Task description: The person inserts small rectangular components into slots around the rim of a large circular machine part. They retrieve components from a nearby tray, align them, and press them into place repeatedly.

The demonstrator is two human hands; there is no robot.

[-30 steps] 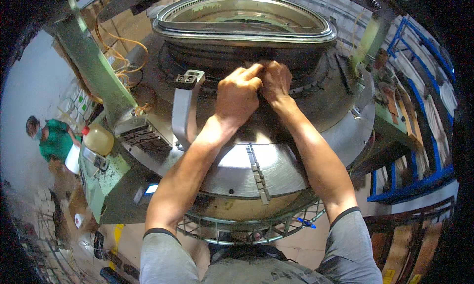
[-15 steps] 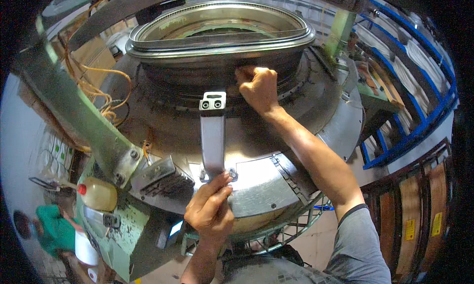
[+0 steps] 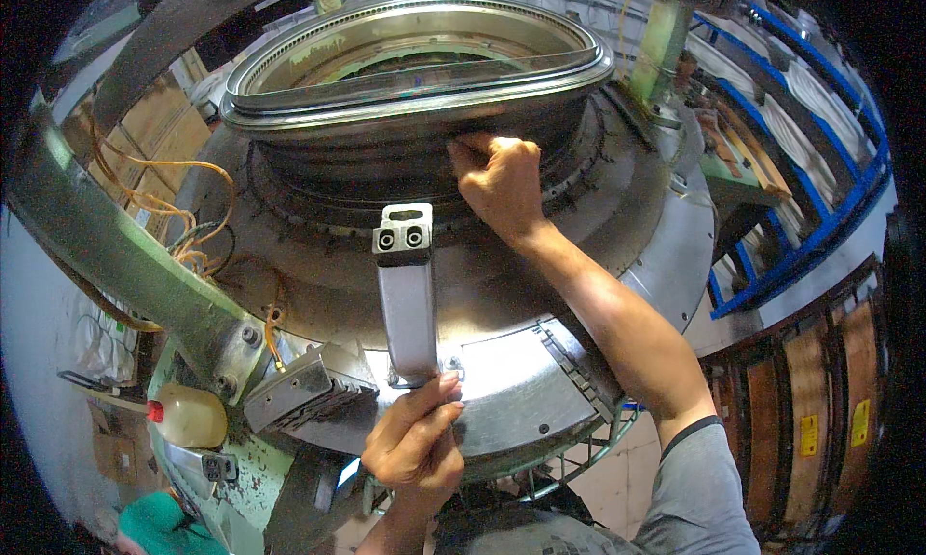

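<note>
My left hand (image 3: 417,446) is closed with thumb and fingertips pinched together, at the lower end of a silver metal bracket (image 3: 407,309) that stands on the machine's bright plate. What the fingertips hold, if anything, is too small to make out. Farther off, my right hand (image 3: 502,187) is curled into a pinch against the dark side wall (image 3: 386,164) of a round drum, just under its shiny metal rim (image 3: 415,111). Its fingertips are turned away, so their contents are hidden. At the bracket's upper end are two dark round holes and a slot.
A green machine arm (image 3: 125,232) slants down on the left beside orange cables (image 3: 207,174). Nearby are a grey metal block (image 3: 309,389) and a plastic bottle with a red cap (image 3: 193,415). Blue racks (image 3: 810,256) stand at the right. A person in green (image 3: 164,526) is at the lower left.
The view has shifted slightly, so the bracket and drum sit farther left. My left hand remains at the bracket's base and my right hand at the drum wall. The person in green appears lower.
</note>
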